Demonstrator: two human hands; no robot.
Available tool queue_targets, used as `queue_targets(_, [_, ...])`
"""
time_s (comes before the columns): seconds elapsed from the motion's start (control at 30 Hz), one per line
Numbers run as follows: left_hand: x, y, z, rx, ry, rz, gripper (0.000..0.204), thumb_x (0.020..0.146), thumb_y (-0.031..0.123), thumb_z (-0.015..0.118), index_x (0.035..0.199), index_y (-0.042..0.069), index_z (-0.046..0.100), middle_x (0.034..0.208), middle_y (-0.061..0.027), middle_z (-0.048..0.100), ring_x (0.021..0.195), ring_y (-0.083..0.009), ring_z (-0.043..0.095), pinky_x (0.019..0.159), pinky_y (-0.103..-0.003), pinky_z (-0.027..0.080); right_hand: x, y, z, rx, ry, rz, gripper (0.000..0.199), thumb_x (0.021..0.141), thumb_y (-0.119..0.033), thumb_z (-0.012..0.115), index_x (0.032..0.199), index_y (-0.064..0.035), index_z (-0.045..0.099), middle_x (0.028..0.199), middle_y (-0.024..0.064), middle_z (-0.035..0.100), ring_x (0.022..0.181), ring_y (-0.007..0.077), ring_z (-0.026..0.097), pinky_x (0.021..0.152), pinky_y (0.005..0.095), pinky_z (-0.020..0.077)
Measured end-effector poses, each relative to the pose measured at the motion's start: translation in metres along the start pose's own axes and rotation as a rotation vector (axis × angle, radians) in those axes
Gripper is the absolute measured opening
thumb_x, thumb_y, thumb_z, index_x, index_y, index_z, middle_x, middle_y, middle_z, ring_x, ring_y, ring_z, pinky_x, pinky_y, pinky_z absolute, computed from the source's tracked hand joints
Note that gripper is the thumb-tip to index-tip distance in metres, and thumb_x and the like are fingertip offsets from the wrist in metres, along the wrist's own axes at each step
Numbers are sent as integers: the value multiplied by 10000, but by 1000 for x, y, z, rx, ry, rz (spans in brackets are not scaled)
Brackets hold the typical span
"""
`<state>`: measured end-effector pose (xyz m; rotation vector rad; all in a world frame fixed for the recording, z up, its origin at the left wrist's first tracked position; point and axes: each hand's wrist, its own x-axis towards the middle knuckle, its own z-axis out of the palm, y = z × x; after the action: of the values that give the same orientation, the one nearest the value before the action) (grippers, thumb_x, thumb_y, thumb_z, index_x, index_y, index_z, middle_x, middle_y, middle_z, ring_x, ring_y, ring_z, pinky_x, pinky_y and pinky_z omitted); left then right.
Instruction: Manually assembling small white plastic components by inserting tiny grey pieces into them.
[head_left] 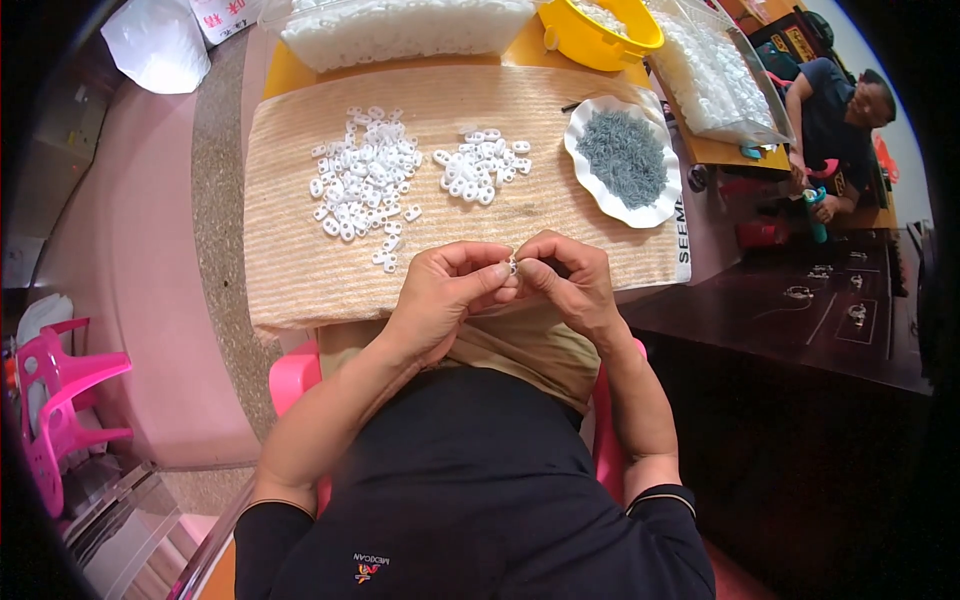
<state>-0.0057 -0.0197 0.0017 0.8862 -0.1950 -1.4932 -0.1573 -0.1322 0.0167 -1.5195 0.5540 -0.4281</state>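
Observation:
At the near edge of the cloth, my left hand (pixel 455 290) and my right hand (pixel 572 285) meet fingertip to fingertip. Both pinch a tiny whitish piece (pixel 513 265), mostly covered by the fingers, so its exact form cannot be made out. Beyond my left hand spreads a large loose pile of small white oval plastic pieces with two holes (pixel 365 175). A smaller heap of the same pieces (pixel 482 165) lies farther off, straight ahead of my hands. To the right stands a white scalloped dish (pixel 640 217) filled with thin grey-blue slivers (pixel 622 158).
A striped tan cloth (pixel 285 230) covers the table. Along the back are a clear bin of white pieces (pixel 400 35), a yellow basin (pixel 600 40) and another clear bin (pixel 725 80). Another person (pixel 840 120) works at far right. A pink stool (pixel 65 400) stands left.

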Motion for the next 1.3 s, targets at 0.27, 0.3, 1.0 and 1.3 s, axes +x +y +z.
queue_targets(0.27, [0,0,0,5,-1,-10,201,881,44,644,1069,-23,621,927,-89,668,801,-134,651,750,-261,561,0,6,-1,2,0,0,92,926,-54,599,937,35,621,831,32,627,743,71,598,661,204,495])
queue_targets(0.3, [0,1,0,1,0,-11,199,881,44,644,1067,-22,621,925,-89,667,800,-134,651,749,-260,561,0,6,0,2,9,0,101,930,-56,593,933,42,615,838,44,613,725,81,586,638,207,486])
queue_targets(1.0, [0,-3,1,4,27,11,189,875,42,651,1054,-8,621,916,-84,669,789,-127,656,734,-254,566,1,7,0,-100,11,-26,70,915,-43,606,922,23,628,799,5,632,735,48,589,652,196,492])
queue_targets(1.3, [-2,-7,2,66,82,34,190,868,49,665,1041,-21,629,900,-92,675,771,-136,658,718,-255,563,-1,4,4,-91,19,7,127,916,-95,625,896,30,630,765,19,626,681,57,572,604,192,467])
